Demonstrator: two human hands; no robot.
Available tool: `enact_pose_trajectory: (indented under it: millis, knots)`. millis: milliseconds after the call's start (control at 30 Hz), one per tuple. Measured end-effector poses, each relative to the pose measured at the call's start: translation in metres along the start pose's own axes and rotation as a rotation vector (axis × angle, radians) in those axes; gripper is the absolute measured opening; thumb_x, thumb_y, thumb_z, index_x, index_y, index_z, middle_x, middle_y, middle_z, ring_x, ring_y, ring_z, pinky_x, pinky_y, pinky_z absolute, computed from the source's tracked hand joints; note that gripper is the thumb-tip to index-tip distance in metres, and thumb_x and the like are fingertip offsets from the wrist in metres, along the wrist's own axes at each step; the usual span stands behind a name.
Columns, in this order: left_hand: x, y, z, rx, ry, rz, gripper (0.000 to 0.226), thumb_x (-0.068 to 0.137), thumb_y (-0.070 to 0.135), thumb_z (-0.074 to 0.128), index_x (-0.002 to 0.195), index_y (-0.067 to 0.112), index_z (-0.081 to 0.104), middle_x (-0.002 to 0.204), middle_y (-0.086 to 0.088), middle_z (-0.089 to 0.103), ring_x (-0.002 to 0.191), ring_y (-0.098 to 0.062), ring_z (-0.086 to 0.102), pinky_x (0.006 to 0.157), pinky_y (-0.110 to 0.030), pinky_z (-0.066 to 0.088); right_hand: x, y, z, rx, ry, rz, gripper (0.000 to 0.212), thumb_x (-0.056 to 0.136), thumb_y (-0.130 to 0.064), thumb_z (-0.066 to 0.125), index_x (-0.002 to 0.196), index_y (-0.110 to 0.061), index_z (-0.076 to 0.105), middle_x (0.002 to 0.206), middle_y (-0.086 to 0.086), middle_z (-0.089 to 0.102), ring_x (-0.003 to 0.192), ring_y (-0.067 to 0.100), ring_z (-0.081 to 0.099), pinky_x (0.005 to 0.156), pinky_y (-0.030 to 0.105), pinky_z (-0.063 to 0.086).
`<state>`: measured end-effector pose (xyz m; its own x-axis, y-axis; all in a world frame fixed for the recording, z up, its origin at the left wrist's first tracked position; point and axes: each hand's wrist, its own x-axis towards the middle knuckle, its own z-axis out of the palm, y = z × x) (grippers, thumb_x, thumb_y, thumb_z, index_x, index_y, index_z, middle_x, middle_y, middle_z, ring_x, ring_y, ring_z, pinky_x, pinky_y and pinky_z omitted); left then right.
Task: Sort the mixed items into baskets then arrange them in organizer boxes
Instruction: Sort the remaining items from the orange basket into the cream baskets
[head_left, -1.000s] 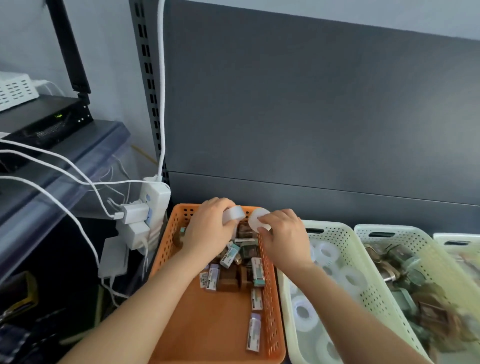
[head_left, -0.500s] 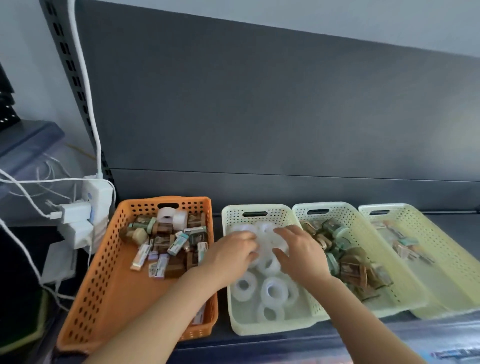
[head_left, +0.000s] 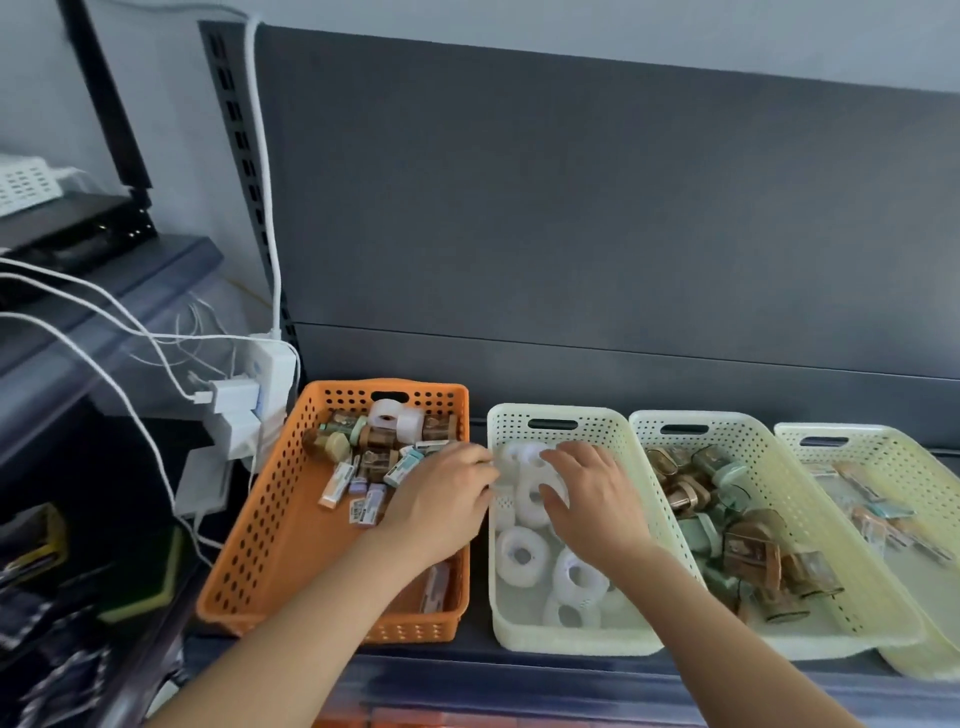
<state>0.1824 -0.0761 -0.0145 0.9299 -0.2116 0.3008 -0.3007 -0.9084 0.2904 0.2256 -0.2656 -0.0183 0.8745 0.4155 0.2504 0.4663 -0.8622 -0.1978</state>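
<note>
Left hand (head_left: 441, 506) straddles adjoining rims of orange basket (head_left: 249, 545) and cream basket (head_left: 571, 640); grasp cannot be told. Right hand (head_left: 592, 501), fingers released, over tape rolls (head_left: 522, 556) inside.

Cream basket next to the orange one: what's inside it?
Several white tape rolls lie loose on its floor. The right hand covers the middle, so whatever lies beneath it cannot be seen.

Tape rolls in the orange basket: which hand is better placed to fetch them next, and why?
Probably the left. The left hand is over the orange basket, nearer the tape rolls; the right hand is over the cream basket.
</note>
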Motion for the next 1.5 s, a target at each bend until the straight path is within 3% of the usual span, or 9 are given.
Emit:
enact_pose_trajectory:
  millis: [167, 367, 533, 633, 933, 1033, 1200, 1367, 1500]
  knots:
    - [-0.018, -0.039, -0.021, 0.142, 0.016, -0.174, 0.027, 0.093, 0.022, 0.054, 0.118, 0.022, 0.065, 0.117, 0.007, 0.06, 0.111, -0.012, 0.052, 0.089, -0.028, 0.049, 0.019, -0.035, 0.003, 0.107, 0.021, -0.107, 0.035, 0.09, -0.026, 0.057, 0.124, -0.019, 0.06, 0.124, -0.001, 0.059, 0.116, 0.022, 0.049, 0.098, 0.033, 0.039]
    - [-0.035, -0.08, -0.025, 0.291, -0.213, -0.503, 0.032, 0.087, 0.031, 0.064, 0.116, 0.018, 0.059, 0.121, -0.002, 0.051, 0.105, -0.02, 0.051, 0.081, -0.033, 0.051, 0.046, -0.078, 0.007, 0.014, -0.166, -0.322, 0.033, 0.087, -0.032, 0.056, 0.118, -0.024, 0.063, 0.119, -0.002, 0.062, 0.119, 0.019, 0.045, 0.101, 0.033, 0.036]
    - [-0.042, -0.102, -0.008, 0.179, -0.343, -0.725, 0.081, 0.075, 0.059, 0.068, 0.137, 0.017, 0.038, 0.129, -0.007, 0.049, 0.115, -0.026, 0.052, 0.09, -0.039, 0.049, 0.063, -0.104, 0.018, -0.343, -0.432, -0.348, 0.038, 0.081, -0.026, 0.062, 0.119, -0.024, 0.059, 0.123, 0.006, 0.057, 0.127, 0.028, 0.038, 0.11, 0.043, 0.028]
    - [-0.04, -0.106, -0.002, 0.154, -0.336, -0.728, 0.1, 0.068, 0.062, 0.072, 0.144, 0.018, 0.023, 0.129, -0.007, 0.052, 0.117, -0.026, 0.051, 0.088, -0.039, 0.05, 0.069, -0.11, 0.024, -0.439, -0.444, -0.354, 0.037, 0.081, -0.028, 0.063, 0.117, -0.025, 0.06, 0.117, 0.005, 0.059, 0.119, 0.027, 0.045, 0.11, 0.042, 0.026]
    - [-0.035, -0.115, -0.005, 0.134, -0.292, -0.714, 0.085, 0.078, 0.029, 0.071, 0.145, 0.019, 0.019, 0.118, -0.006, 0.056, 0.102, -0.024, 0.059, 0.072, -0.034, 0.051, 0.089, -0.123, 0.035, -0.119, -0.31, -0.276, 0.051, 0.082, -0.062, 0.055, 0.114, -0.023, 0.062, 0.113, 0.003, 0.059, 0.108, 0.023, 0.054, 0.087, 0.036, 0.043]
    - [-0.038, -0.117, -0.007, 0.128, -0.29, -0.696, 0.086, 0.08, 0.02, 0.067, 0.148, 0.02, 0.014, 0.11, -0.006, 0.059, 0.091, -0.024, 0.062, 0.06, -0.033, 0.046, 0.094, -0.128, 0.048, -0.169, -0.38, -0.264, 0.049, 0.089, -0.059, 0.046, 0.118, -0.021, 0.058, 0.122, 0.005, 0.055, 0.118, 0.024, 0.048, 0.095, 0.039, 0.042]
    - [-0.036, -0.119, -0.007, 0.128, -0.266, -0.662, 0.072, 0.079, 0.03, 0.073, 0.137, 0.015, 0.033, 0.114, -0.005, 0.058, 0.1, -0.024, 0.06, 0.073, -0.034, 0.051, 0.101, -0.124, 0.052, -0.26, -0.623, -0.332, 0.061, 0.087, -0.044, 0.047, 0.141, -0.019, 0.035, 0.144, 0.009, 0.038, 0.133, 0.029, 0.035, 0.108, 0.048, 0.033]
    - [-0.036, -0.119, -0.006, 0.054, -0.279, -0.673, 0.076, 0.084, 0.02, 0.069, 0.144, 0.014, 0.024, 0.105, -0.005, 0.063, 0.093, -0.024, 0.063, 0.069, -0.035, 0.053, 0.107, -0.129, 0.051, -0.306, -0.533, -0.419, 0.038, 0.084, -0.02, 0.058, 0.121, -0.015, 0.054, 0.116, 0.008, 0.054, 0.11, 0.028, 0.05, 0.083, 0.04, 0.048]
    - [-0.039, -0.121, -0.005, -0.015, -0.339, -0.718, 0.06, 0.087, 0.016, 0.065, 0.138, 0.011, 0.034, 0.112, -0.007, 0.062, 0.099, -0.024, 0.061, 0.078, -0.034, 0.052, 0.105, -0.131, 0.055, -0.376, -0.435, -0.467, 0.024, 0.087, -0.022, 0.061, 0.109, -0.012, 0.063, 0.106, 0.007, 0.06, 0.101, 0.027, 0.057, 0.07, 0.036, 0.049]
